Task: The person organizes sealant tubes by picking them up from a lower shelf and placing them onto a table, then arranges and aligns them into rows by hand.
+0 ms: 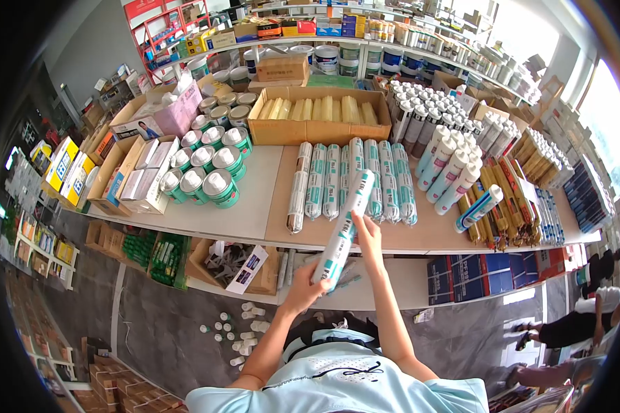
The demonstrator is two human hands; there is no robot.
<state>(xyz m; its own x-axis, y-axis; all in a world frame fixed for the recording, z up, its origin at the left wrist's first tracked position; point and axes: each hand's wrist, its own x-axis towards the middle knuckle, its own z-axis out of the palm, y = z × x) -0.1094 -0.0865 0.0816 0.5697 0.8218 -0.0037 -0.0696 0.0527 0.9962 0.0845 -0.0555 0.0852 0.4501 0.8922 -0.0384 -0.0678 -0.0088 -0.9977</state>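
Held slantwise in front of my body is a white and teal sealant sausage pack (344, 230). My left hand (304, 288) is closed around its lower end. Higher up, my right hand (367, 237) grips the same pack from the right side, near its middle. Just beyond it, a row of similar sausage packs (317, 182) lies side by side on the table (255, 206). Part of that row is hidden behind the held pack.
White-capped green cans (220, 180) stand on the left. Behind the row is a cardboard box (317, 131) of yellowish sticks. To the right stand capped cartridges (455, 172) and gold packs (506, 199). White bottles (244, 337) are on the floor; people (585, 320) are at far right.
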